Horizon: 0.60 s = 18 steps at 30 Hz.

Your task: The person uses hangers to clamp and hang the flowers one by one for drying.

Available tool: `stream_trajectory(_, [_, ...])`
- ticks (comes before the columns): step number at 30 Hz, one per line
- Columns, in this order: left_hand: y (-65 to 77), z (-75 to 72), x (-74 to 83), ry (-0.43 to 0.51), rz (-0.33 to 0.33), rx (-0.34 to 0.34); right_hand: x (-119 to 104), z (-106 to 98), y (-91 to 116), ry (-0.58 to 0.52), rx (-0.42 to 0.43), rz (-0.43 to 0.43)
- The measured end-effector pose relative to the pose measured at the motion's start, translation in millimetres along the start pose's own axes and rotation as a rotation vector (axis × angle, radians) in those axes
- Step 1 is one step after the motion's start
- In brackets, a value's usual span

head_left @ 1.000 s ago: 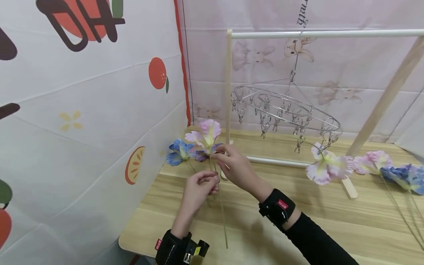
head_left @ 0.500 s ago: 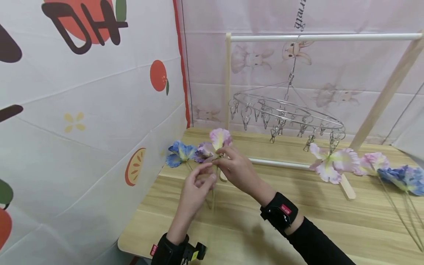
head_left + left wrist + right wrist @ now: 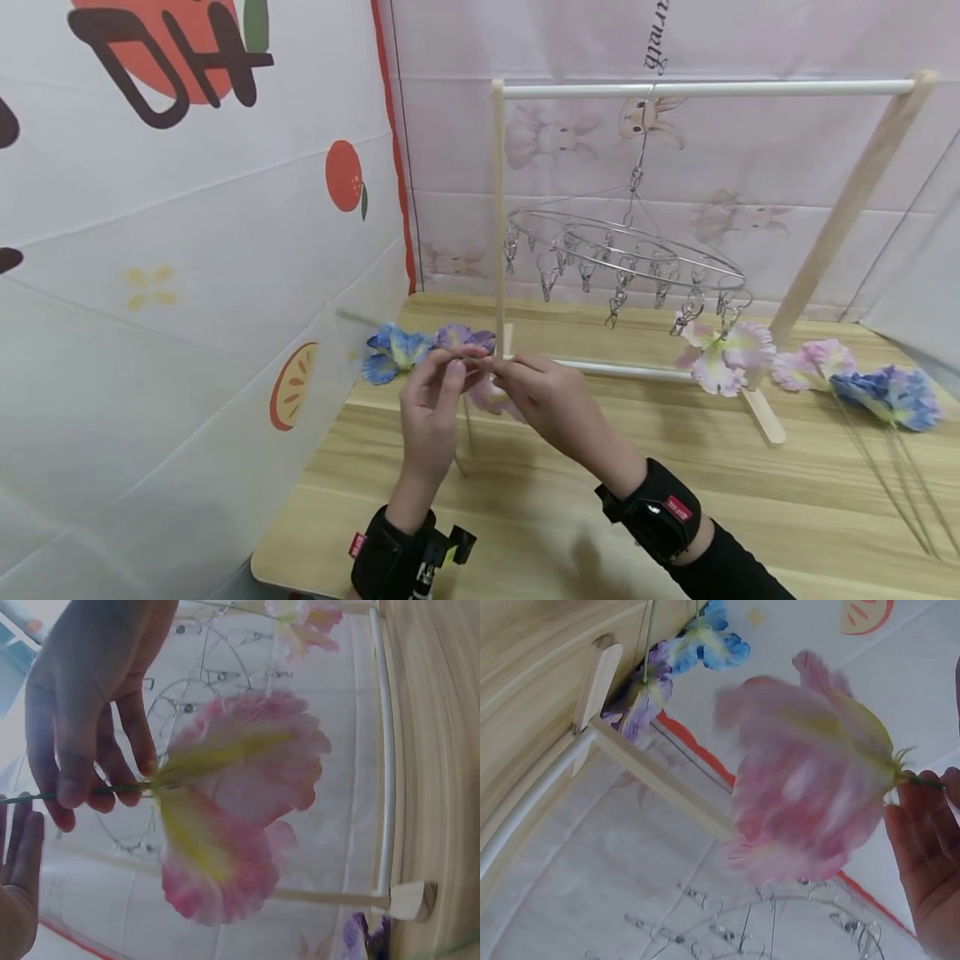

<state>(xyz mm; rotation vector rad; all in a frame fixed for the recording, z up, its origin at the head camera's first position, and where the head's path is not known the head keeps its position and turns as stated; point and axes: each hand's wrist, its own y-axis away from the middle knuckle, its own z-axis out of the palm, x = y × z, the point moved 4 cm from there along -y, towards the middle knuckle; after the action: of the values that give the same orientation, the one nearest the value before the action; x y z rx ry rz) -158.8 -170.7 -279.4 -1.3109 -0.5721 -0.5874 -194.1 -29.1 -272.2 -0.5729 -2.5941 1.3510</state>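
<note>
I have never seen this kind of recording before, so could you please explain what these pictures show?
There is no machine: a person works with bare hands. The wide picture is seen from the head; the two tilted close-ups are seen from the left and right wrists. The right hand pinches the stem of a pink flower, whose petals hang downward. The left hand is by the same stem; whether its grip is closed, I can't tell. On the table lie a blue flower and a purple flower at the left, and a pale pink blossom and blue-violet blossoms at the right. A wooden rack carries a wire clip hanger; a pink-and-white flower seems to hang from it.
</note>
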Motion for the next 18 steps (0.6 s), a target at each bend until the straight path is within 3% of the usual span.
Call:
stream_trajectory(7, [-3.2, 26.0, -16.2, 0.031, -0.004, 0.025, 9, -18, 20, -0.068, 0.048, 0.089])
stream_trajectory(14, [2.0, 46.1, -38.4, 0.028, -0.045, 0.028, 25, -29, 46, -0.114, 0.033, 0.193])
stream_trajectory(16, [3.2, 51.5, -43.3, 0.033, -0.062, 0.03, 32, -41, 52, -0.115, 0.099, 0.232])
stream_trajectory(18, [3.9, 57.1, -47.2, 0.025, -0.075, 0.029, 43, -58, 57, -0.115, 0.218, 0.295])
